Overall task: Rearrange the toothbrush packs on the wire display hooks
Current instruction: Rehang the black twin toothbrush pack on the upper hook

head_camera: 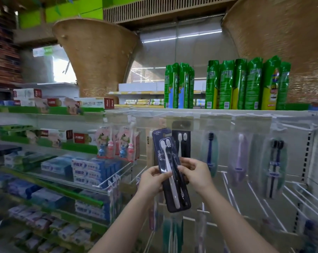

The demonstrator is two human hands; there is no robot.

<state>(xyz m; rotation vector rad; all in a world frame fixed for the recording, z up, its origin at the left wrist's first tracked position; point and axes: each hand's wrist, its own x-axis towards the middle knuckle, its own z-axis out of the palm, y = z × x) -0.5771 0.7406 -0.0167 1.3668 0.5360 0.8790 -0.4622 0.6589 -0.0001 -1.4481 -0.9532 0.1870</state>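
Note:
A dark blue toothbrush pack [170,157] with a white and a black brush stands nearly upright in front of the hook wall. My left hand [150,181] grips its left edge around the middle and my right hand [194,177] pinches its right edge. Behind it, a matching black pack [182,141] hangs from a top hook. To the right hang a blue-brush pack [210,152], a lilac pack [239,157] and a twin dark-brush pack [274,167]. Children's packs [118,145] hang at the left.
Bare white wire hooks [297,196] jut out at lower right, and more packs [172,232] hang below my hands. Toothpaste boxes [87,172] fill the shelves at left. Green spray cans [245,84] stand on the top shelf [209,111].

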